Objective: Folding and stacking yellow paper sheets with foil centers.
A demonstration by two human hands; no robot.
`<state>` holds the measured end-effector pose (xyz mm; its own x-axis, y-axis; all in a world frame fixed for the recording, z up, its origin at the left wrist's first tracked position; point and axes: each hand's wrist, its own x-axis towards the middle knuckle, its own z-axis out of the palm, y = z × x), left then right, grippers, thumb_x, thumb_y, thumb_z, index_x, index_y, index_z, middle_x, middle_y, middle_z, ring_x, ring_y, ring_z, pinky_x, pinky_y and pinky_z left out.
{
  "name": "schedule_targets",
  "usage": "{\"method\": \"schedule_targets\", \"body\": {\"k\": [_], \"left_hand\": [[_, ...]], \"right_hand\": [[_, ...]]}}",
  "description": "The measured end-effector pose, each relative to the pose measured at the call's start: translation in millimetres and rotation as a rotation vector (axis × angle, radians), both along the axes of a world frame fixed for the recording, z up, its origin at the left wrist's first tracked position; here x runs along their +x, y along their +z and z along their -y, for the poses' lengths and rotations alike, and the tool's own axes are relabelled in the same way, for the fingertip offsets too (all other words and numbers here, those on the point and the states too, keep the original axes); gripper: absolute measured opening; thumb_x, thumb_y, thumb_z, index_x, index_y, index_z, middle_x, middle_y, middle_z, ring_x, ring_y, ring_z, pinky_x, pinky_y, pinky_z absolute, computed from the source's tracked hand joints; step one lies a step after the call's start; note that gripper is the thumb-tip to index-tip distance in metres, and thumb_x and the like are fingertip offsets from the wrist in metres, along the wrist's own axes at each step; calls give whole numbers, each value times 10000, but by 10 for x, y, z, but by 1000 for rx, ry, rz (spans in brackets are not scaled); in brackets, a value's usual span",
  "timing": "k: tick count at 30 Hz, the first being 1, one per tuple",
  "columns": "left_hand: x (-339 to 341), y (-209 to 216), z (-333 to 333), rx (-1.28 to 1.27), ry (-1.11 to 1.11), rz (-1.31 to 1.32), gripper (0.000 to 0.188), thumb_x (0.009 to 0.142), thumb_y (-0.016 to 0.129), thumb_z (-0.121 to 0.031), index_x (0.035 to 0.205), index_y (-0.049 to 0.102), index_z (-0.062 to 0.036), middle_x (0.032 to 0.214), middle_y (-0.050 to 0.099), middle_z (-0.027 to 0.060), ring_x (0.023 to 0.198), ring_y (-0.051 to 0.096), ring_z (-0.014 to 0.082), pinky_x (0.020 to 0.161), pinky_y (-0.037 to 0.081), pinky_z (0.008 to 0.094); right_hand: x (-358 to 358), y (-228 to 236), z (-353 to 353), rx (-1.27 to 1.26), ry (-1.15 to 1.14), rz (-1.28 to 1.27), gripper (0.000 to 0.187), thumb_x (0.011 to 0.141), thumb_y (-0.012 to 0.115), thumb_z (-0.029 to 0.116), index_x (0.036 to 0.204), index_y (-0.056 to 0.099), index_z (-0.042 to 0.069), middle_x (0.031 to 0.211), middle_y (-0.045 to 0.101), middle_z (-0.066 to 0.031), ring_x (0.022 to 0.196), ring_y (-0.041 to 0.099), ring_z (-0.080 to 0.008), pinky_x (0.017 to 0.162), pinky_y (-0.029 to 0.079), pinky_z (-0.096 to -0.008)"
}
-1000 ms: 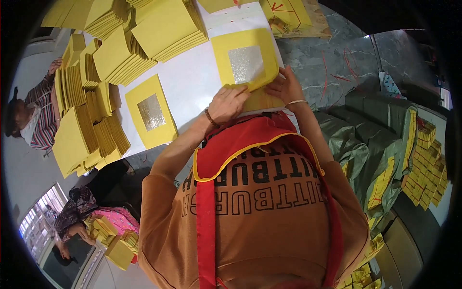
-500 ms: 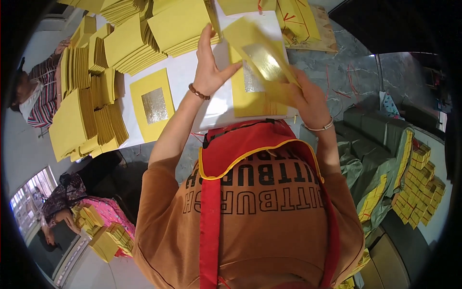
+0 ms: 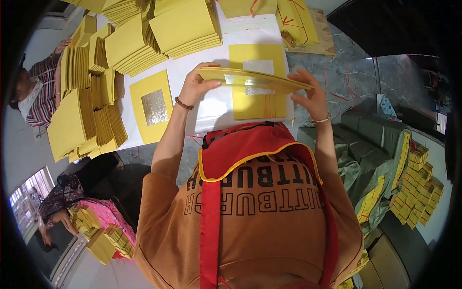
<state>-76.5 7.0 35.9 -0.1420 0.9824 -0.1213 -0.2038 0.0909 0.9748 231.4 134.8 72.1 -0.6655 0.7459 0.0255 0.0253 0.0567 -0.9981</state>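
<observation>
Far left of the left hand: slanted yellow stacks crowd the white surface. Nearer, left of that forearm, a loose yellow sheet lies flat, silver patch up. Left hand: closed on the left end of the held sheet, thumb on its near face. The held sheet is raised between the two hands, seen nearly edge-on. Change: half a second ago the left hand was free and the sheet hung tilted at the right; now it spans both hands, its left end under control too. Below it, between the hands, a patched sheet lies flat. Right hand: fingers and thumb parted about the right end; grip cannot be told. Beyond that hand: a red-tied yellow bundle.
</observation>
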Motion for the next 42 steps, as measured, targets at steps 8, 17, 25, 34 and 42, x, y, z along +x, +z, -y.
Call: {"method": "schedule_targets", "body": {"k": [8, 17, 25, 34, 42], "left_hand": [[110, -4, -38, 181, 56, -117, 914, 650, 766, -41, 1374, 208, -56, 1271, 447, 104, 1199, 409, 202, 1036, 291, 368], [88, 10, 5, 60, 21, 96, 498, 729, 704, -23, 1165, 463, -24, 1112, 553, 58, 1060, 507, 148, 917, 420, 301], [185, -234, 68, -58, -36, 66, 272, 802, 630, -15, 1057, 537, -2, 1014, 597, 44, 949, 550, 113, 866, 435, 258], [331, -164, -98, 64, 82, -57, 187, 866, 563, -45, 1042, 528, 9, 985, 594, 31, 888, 525, 86, 785, 434, 243], [358, 390, -118, 399, 448, -1141, 444, 708, 577, 35, 1142, 496, -10, 1102, 549, 148, 1038, 508, 272, 884, 387, 343]], "right_hand": [[-42, -402, -60, -117, -62, -116, 637, 658, 707, -2, 1247, 468, 43, 1141, 560, -73, 1025, 535, -158, 918, 398, -294], [7, -522, -87, -203, -97, -222, 509, 704, 661, -52, 1184, 503, 9, 1111, 551, -56, 1011, 533, -150, 883, 422, -274], [13, -506, -33, -243, -26, 10, 440, 710, 678, -25, 1128, 544, 7, 1016, 600, -39, 947, 562, -131, 839, 446, -260], [-40, -589, 55, -153, -125, 187, 317, 785, 677, 113, 1078, 583, 35, 991, 610, -12, 899, 555, -105, 791, 448, -239], [-96, -387, 154, -758, -479, -332, 312, 862, 580, 121, 1163, 512, 76, 1098, 582, -45, 991, 573, -165, 850, 474, -304]]}}
